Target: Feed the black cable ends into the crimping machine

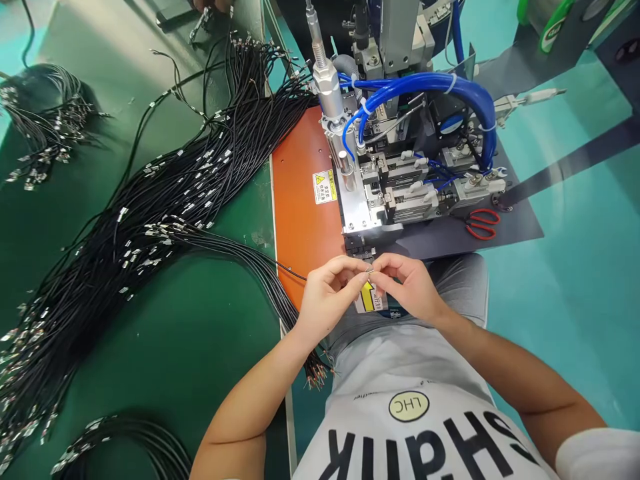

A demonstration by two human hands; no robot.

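Note:
In the head view my left hand [330, 293] and my right hand [410, 287] meet in front of the machine, fingertips almost touching. A single black cable [291, 271] runs from the left into my left hand, which pinches it near its end. Thin wires at the cable's tip show between the two hands, and my right thumb and forefinger pinch them. Fine detail of the wire tips is too small to make out. Just beyond the fingertips stands the metal machine [361, 212] with its upright cylinder. Below the hands is a label with a yellow arrow [369, 297].
A large heap of black cables [165, 180] with metal connectors covers the green table [210, 333]. One bundle [250, 257] hangs over the table edge, stripped ends down. Red-handled scissors [483, 224] lie right of the machine. Another person's hand [214, 5] shows at the top.

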